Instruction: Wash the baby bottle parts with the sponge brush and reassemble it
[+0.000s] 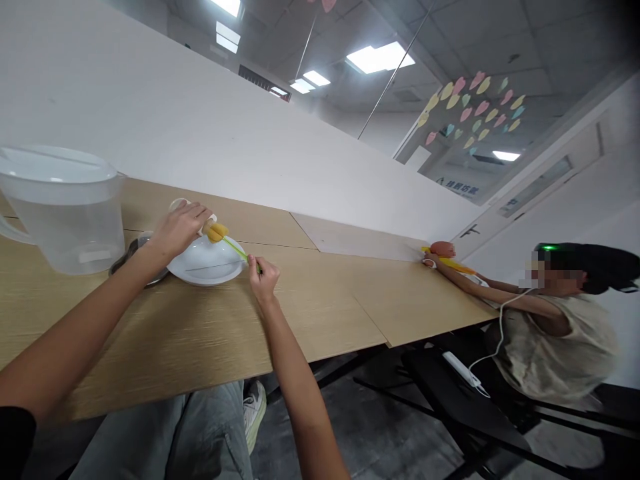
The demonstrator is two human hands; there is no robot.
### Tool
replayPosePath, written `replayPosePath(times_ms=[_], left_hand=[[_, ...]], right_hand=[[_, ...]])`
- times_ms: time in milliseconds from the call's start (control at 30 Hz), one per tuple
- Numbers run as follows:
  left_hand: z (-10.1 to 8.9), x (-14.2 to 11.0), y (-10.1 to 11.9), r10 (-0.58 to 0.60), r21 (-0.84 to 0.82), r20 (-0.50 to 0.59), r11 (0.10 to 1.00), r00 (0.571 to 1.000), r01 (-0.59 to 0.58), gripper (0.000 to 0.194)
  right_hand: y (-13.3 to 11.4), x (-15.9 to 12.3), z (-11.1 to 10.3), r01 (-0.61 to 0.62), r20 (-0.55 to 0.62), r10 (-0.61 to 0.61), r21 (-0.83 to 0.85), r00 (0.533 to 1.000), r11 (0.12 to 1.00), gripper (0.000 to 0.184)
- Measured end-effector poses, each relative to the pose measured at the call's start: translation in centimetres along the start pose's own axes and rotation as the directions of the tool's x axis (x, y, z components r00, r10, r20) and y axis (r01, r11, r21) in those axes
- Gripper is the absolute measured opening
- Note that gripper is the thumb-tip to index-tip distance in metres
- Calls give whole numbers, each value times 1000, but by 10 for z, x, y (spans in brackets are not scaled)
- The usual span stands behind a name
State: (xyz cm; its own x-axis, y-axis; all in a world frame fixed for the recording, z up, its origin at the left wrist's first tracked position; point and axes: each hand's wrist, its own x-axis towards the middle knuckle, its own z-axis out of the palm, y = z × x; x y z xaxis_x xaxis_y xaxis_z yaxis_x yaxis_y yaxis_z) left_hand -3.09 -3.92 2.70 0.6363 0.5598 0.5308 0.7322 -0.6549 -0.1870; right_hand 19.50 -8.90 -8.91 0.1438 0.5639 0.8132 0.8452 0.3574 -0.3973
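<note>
My left hand [179,228] is closed around a small clear cup [176,204] that lies tilted over a white plate [203,264]. My right hand [263,277] pinches the green handle of a brush [235,248]. The brush's yellow sponge head [217,232] sits at the cup's mouth, beside my left fingers. The plate rests on the wooden table [225,327].
A large clear plastic pitcher [63,210] with a lid stands at the left. A dark metal dish [134,257] pokes out from under my left wrist. Farther right along the table, another person [545,320] holds an orange object and a yellow stick. A white wall runs behind the table.
</note>
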Motion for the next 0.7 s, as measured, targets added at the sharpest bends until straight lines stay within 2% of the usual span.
replayPosePath(times_ms=[200, 300, 400, 500, 600, 700], left_hand=[[14, 0, -14, 11, 74, -43, 997, 999, -8, 31], [13, -3, -23, -30, 133, -81, 990, 996, 41, 32], [11, -4, -26, -20, 155, -90, 987, 996, 34, 33], [14, -3, -23, 65, 148, -58, 987, 996, -56, 35], [15, -1, -16, 93, 88, 5, 992, 996, -93, 35], [7, -3, -8, -38, -33, 49, 999, 998, 39, 37]], right_hand=[[4, 2, -5, -108, -22, 109, 60, 994, 992, 61], [8, 6, -6, -239, -77, 246, 86, 966, 967, 63], [17, 11, -6, -414, -161, 429, 118, 889, 903, 62], [27, 15, -3, -565, -163, 581, 134, 798, 814, 58], [37, 16, -2, -687, -55, 692, 84, 720, 722, 49], [42, 14, 1, -724, 87, 728, -75, 680, 685, 42]])
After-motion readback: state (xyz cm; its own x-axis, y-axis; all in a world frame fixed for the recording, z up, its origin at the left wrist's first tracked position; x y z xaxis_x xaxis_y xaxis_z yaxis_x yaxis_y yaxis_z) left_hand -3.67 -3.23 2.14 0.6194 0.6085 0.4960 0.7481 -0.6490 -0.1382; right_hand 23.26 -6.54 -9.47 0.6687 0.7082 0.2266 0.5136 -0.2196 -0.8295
